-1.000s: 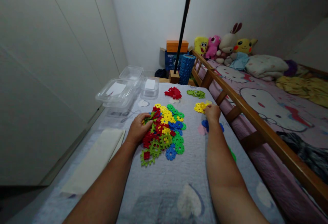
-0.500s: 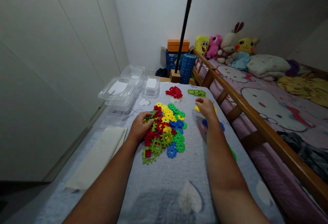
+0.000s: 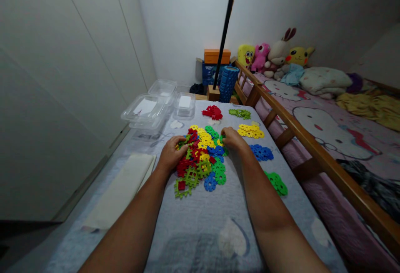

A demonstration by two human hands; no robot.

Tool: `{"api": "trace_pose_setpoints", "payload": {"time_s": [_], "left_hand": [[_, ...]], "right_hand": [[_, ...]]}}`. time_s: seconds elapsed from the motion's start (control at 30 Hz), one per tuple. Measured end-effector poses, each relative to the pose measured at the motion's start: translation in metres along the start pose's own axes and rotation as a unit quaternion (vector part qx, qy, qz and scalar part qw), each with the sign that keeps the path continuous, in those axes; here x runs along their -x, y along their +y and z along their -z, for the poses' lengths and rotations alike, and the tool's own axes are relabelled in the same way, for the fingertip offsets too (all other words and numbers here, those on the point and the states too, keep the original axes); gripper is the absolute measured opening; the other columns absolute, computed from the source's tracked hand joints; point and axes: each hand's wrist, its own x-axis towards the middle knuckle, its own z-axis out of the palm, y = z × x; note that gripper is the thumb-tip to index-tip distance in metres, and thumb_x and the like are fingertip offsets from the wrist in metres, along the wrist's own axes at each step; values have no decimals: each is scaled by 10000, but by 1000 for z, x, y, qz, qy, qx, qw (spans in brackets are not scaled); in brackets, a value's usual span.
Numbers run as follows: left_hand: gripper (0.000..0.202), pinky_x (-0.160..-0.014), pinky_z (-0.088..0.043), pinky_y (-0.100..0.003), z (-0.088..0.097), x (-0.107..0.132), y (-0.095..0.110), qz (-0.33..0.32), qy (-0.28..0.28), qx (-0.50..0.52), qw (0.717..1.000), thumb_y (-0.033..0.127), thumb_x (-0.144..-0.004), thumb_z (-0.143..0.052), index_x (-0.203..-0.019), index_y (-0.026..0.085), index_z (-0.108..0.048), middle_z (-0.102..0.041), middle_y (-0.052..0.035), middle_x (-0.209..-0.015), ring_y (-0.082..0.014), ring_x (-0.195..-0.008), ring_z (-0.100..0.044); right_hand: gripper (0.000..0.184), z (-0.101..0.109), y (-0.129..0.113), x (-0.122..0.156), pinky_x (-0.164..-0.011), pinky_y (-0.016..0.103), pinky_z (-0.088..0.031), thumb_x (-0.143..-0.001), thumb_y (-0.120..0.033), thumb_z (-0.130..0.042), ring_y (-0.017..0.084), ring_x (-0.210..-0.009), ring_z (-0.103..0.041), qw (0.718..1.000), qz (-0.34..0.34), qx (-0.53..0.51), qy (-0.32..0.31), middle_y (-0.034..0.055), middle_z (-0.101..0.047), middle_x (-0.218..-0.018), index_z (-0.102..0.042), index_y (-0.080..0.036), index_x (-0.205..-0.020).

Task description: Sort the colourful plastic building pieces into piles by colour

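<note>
A mixed heap of coloured plastic interlocking pieces (image 3: 203,156) lies in the middle of a pale quilted mat (image 3: 200,231). My left hand (image 3: 171,154) rests on the heap's left edge, fingers curled over red and green pieces. My right hand (image 3: 231,138) reaches the heap's upper right edge, fingertips pinched at a yellow piece there. Sorted groups lie apart: red pieces (image 3: 212,112), light green pieces (image 3: 239,113), yellow pieces (image 3: 250,131), blue pieces (image 3: 261,152) and dark green pieces (image 3: 276,182).
Clear plastic containers (image 3: 145,111) and a smaller clear tub (image 3: 184,104) stand at the mat's far left. A folded white cloth (image 3: 121,189) lies left of my arm. A wooden bed rail (image 3: 312,144) runs along the right, with plush toys (image 3: 275,54) behind. A black pole (image 3: 224,31) stands at the back.
My right hand has moved left from the yellow group back to the mixed heap, uncovering the blue and yellow groups. My left hand has stayed on the heap.
</note>
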Motion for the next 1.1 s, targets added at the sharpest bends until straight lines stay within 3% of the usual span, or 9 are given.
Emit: {"api": "trace_pose_setpoints", "payload": {"time_s": [0.27, 0.4, 0.53, 0.83, 1.0, 1.1], "left_hand": [[309, -1086, -477, -458, -2, -1, -3, 4, 9, 2, 1000, 417, -769, -622, -992, 219, -703, -713, -80, -1141, -280, -1132, -645], [319, -1076, -482, -452, -2, -1, -3, 8, 3, 3, 1000, 434, -767, -618, -993, 222, -697, -711, -76, -1121, -278, -1119, -644], [358, -1084, -473, -452, -2, -2, -3, 15, -2, 7, 1000, 453, -761, -616, -1009, 207, -691, -705, -91, -1146, -281, -1122, -641], [377, -1069, -478, -435, -2, -2, -3, 20, 1, -6, 1000, 482, -739, -631, -997, 214, -698, -710, -78, -1126, -276, -1092, -641], [399, -1083, -470, -443, -2, -3, -5, 21, -1, -9, 1000, 491, -740, -618, -1011, 209, -699, -705, -91, -1141, -287, -1106, -639], [378, -1095, -460, -442, -2, -3, -5, 14, -1, -17, 1000, 477, -737, -618, -997, 214, -699, -703, -91, -1144, -293, -1132, -634]], "right_hand": [[74, 35, 14, 23, -629, 235, -356, -721, -114, -625, 130, -685, -539, 991, 4, -136, -17, -20, -638, -726, -628, -184, -746], [36, 55, 33, 59, -606, 224, -360, -709, -169, -614, 122, -649, -511, 976, 15, -215, -27, -39, -587, -676, -610, -192, -737], [73, 69, 57, 104, -592, 231, -374, -704, -243, -606, 130, -648, -523, 962, -18, -268, -43, -28, -596, -692, -619, -193, -756], [155, 61, 103, 189, -542, 239, -372, -695, -339, -626, 137, -604, -509, 948, -99, -303, -23, -22, -584, -673, -631, -202, -765], [162, 51, 110, 211, -543, 248, -384, -703, -356, -645, 146, -606, -530, 939, -113, -323, -23, -11, -596, -676, -631, -202, -753], [125, 46, 112, 215, -590, 265, -417, -711, -318, -637, 170, -655, -568, 951, -125, -283, 3, 7, -626, -701, -654, -203, -757]]}}
